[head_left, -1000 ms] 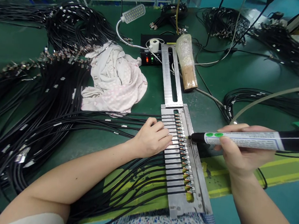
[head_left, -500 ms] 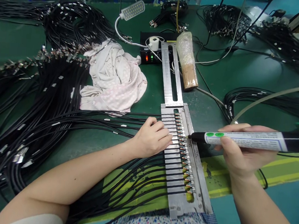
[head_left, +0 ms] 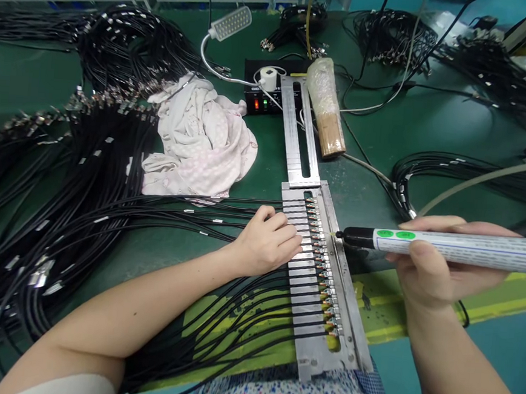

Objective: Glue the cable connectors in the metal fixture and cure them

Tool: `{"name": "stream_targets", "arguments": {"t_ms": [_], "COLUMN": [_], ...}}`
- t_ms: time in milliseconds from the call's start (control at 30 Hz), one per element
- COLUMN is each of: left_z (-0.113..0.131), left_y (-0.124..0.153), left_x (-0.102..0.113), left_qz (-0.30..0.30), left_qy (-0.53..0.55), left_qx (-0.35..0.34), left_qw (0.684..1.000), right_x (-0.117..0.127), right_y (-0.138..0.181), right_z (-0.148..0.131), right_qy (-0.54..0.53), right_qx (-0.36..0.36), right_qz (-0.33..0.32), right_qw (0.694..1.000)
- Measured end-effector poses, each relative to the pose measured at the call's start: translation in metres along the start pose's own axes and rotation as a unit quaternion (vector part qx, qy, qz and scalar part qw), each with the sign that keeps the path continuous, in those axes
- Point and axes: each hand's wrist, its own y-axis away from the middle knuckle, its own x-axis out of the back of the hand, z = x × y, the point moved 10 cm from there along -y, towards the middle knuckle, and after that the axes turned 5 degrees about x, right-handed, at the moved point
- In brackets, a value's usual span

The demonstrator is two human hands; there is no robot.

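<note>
Across the bench in front of me lies a metal fixture (head_left: 306,340), with a row of black cables (head_left: 260,342) laid side by side in it. Their small metal connectors (head_left: 324,281) line up along its slotted part. My left hand (head_left: 269,240) rests on the cables at mid-row, its fingers curled and pressed down at the fixture; its thumb is hidden. A thick white pen-shaped tool (head_left: 459,247), with a black nose and green stickers, is in my right hand (head_left: 434,271). Its thin tip points left at the connectors, just above the fixture's rail; whether it touches cannot be told.
Big bundles of black cables (head_left: 106,154) fill the left side, beside a crumpled pale cloth (head_left: 204,138). Behind the fixture stand a black box (head_left: 261,103) with red and green lights, a lamp (head_left: 231,23) and a plastic-wrapped block (head_left: 327,105). More cables (head_left: 452,166) lie right.
My right hand has drawn the pen-shaped tool slightly to the right, away from the connectors. My left hand stays on the cables.
</note>
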Motion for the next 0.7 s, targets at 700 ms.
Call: {"name": "stream_targets", "arguments": {"t_ms": [700], "left_z": [0.005], "left_y": [0.002], "left_x": [-0.003], "left_qz": [-0.026], "left_qy": [0.059], "left_qx": [-0.021], "left_qw": [0.998], "right_x": [-0.012], "right_y": [0.011], "right_z": [0.008], "right_qy": [0.031], "right_qx": [-0.053], "right_qz": [-0.072], "right_qw": [0.995]}}
